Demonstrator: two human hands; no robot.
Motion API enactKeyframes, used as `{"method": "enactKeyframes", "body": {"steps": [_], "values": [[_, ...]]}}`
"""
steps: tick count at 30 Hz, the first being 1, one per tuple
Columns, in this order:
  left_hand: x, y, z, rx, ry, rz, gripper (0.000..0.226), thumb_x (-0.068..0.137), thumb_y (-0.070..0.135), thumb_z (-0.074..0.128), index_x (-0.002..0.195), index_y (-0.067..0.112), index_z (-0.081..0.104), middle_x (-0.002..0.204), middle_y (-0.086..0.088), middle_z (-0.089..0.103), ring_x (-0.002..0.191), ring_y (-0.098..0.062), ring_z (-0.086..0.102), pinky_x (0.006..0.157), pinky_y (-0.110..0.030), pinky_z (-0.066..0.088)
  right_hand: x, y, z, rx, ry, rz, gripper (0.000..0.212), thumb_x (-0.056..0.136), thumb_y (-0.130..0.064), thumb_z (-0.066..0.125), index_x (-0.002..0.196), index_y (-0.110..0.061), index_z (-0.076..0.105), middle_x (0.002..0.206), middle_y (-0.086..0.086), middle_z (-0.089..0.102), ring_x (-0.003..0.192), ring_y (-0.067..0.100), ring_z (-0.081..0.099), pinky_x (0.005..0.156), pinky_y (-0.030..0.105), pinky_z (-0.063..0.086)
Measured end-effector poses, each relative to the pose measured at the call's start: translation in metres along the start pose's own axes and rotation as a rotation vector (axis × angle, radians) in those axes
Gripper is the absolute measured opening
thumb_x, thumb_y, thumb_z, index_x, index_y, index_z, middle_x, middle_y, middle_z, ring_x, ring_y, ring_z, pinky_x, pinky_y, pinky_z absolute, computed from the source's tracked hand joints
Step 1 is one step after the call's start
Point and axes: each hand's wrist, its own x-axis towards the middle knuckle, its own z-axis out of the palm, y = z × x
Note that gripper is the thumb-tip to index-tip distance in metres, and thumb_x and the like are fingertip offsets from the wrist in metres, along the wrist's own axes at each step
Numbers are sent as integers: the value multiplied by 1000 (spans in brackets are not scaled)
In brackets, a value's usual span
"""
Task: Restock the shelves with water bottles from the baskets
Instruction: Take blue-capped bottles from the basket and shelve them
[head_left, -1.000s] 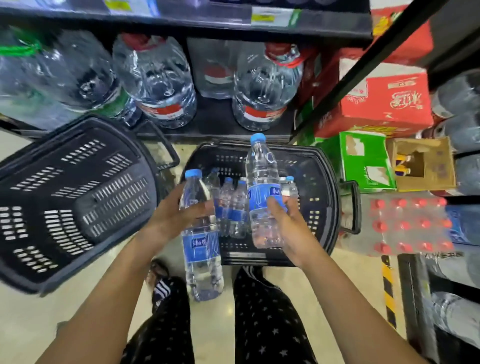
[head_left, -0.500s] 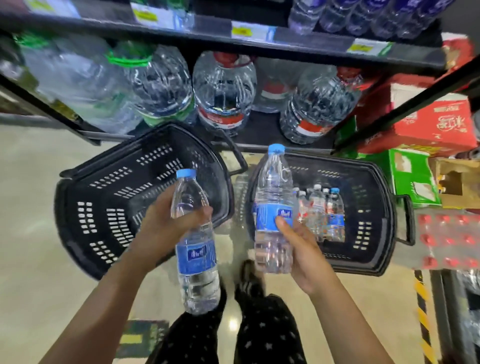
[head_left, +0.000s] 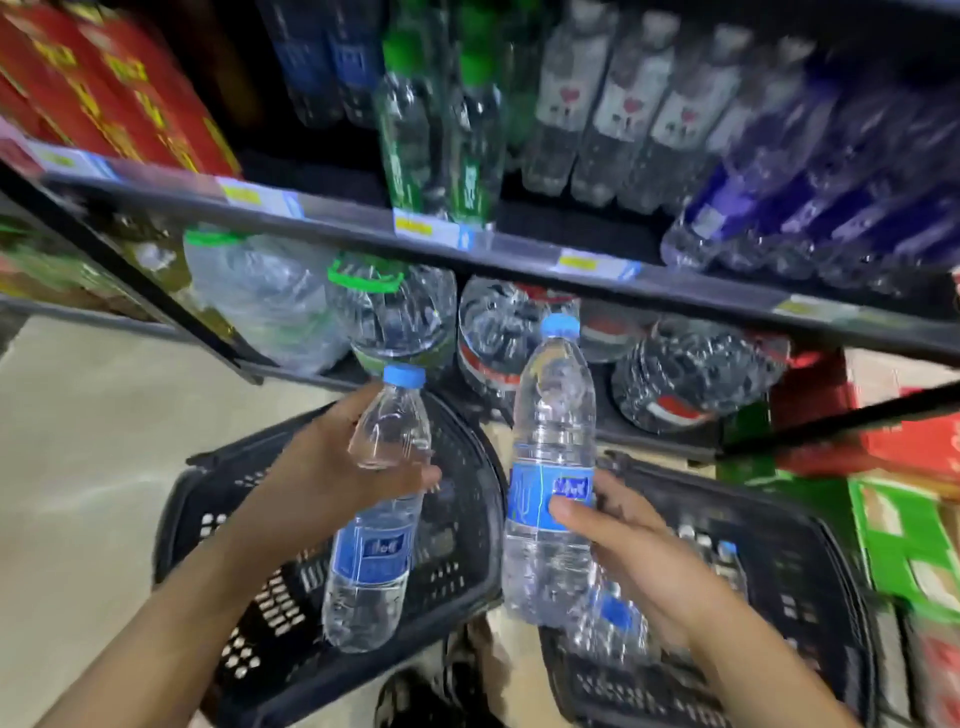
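My left hand grips a clear water bottle with a blue cap and blue label, held upright above the left black basket, which looks empty. My right hand grips a second bottle of the same kind, upright and a little higher, between the two baskets. The right black basket holds several more small bottles, partly hidden behind my right hand. The upper shelf carries rows of bottles with green, white and dark blue labels.
Large water jugs with green and red handles fill the bottom shelf. Red cartons stand at the upper left. Red and green boxes are stacked at the right. Beige floor lies to the left. My legs and shoes show below.
The view has tilted upward, so the upper shelf with small bottles is now in sight. Both hands have risen with their bottles, away from the baskets and toward the shelves.
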Motion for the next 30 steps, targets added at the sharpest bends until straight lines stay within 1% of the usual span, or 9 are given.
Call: {"method": "enactKeyframes", "body": {"steps": [4, 7, 10, 14, 16, 21, 23, 26, 30], "values": [[16, 28, -34, -22, 133, 46, 54, 59, 32, 83, 107, 40, 59, 94, 16, 73, 80, 3, 69, 68, -15, 49, 19, -51, 30, -26, -57, -79, 31, 90, 3, 53, 89, -28, 50, 61, -29, 65, 62, -16, 61, 57, 1, 44], [28, 39, -66, -44, 149, 94, 57, 61, 37, 82, 113, 32, 59, 99, 13, 73, 90, -2, 69, 79, -25, 51, 43, -62, 50, -76, -74, -111, 21, 86, -4, 60, 101, -18, 58, 82, -16, 74, 78, -6, 66, 68, 7, 48], [48, 42, -98, -66, 182, 140, 72, 60, 37, 88, 124, 35, 55, 107, 6, 72, 100, -10, 68, 89, -34, 53, 69, -77, 80, -117, -42, -156, 35, 81, -15, 71, 113, -15, 60, 106, 0, 73, 101, 13, 67, 88, 23, 51], [84, 43, -144, -31, 273, 206, 90, 52, 45, 92, 131, 31, 51, 102, 7, 74, 97, -10, 69, 92, -37, 53, 112, -97, 127, -144, 0, -230, 56, 67, -37, 77, 117, -15, 60, 112, 2, 71, 110, 23, 65, 103, 41, 46], [101, 46, -166, 13, 294, 266, 76, 56, 43, 91, 122, 34, 54, 99, 6, 73, 93, -10, 68, 86, -31, 54, 133, -106, 150, -166, 33, -270, 59, 63, -44, 78, 115, -20, 62, 110, -2, 72, 107, 19, 66, 102, 40, 46], [142, 64, -209, 46, 224, 487, 54, 70, 18, 85, 114, 26, 55, 88, 16, 67, 79, -4, 65, 73, -22, 51, 185, -138, 201, -157, 141, -371, 28, 85, -25, 70, 111, -16, 63, 103, -4, 73, 94, 6, 67, 83, 17, 51], [160, 71, -223, 51, 249, 547, 57, 70, 19, 84, 118, 22, 54, 91, 13, 67, 79, -7, 65, 74, -26, 53, 204, -155, 215, -181, 198, -414, 30, 87, -25, 69, 114, -14, 63, 105, -1, 72, 99, 12, 67, 87, 26, 50], [184, 74, -238, 133, 223, 657, 66, 68, 32, 83, 123, 17, 50, 106, 1, 66, 96, -21, 65, 91, -50, 51, 227, -183, 228, -203, 285, -510, 32, 87, -23, 70, 115, -11, 61, 107, 1, 71, 100, 15, 67, 91, 32, 51], [202, 69, -242, 222, 296, 676, 84, 63, 54, 81, 132, 20, 47, 116, 2, 65, 110, -21, 63, 95, -46, 49, 247, -202, 230, -280, 338, -561, 32, 85, -21, 72, 113, -13, 58, 107, 1, 70, 99, 16, 67, 94, 37, 52]]}}
